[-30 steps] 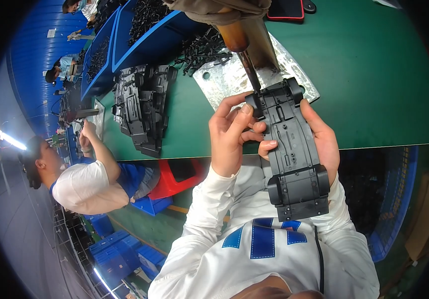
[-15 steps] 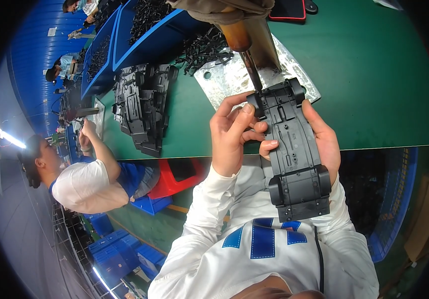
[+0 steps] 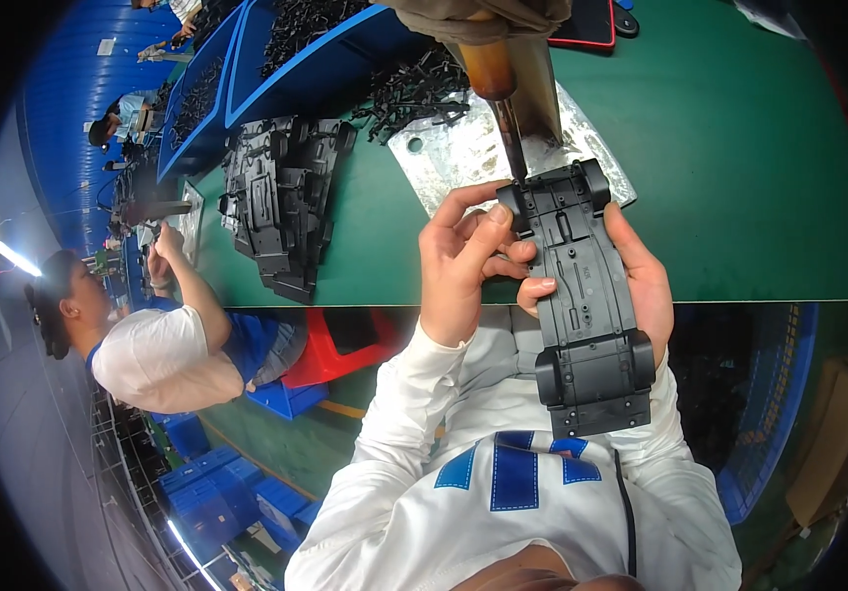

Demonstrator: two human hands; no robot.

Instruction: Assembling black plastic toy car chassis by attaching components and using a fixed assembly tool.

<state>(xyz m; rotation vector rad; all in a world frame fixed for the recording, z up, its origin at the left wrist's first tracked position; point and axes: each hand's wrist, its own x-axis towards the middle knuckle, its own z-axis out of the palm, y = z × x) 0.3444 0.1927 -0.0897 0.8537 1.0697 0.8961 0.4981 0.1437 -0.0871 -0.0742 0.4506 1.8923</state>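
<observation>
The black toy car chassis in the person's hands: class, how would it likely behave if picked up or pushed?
The black toy car chassis looks like moulded plastic, so probably stiff and light. With four wheels fitted, it might roll if set wheels-down. The left hand and right hand grip its sides, so it seems easy to hold.

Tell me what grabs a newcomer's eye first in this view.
At centre, a black toy car chassis lies underside up, held between the left hand and the right hand, with a hanging screwdriver tip at its front corner. To the left on the green table sits a stack of black chassis parts, with blue bins behind.
</observation>
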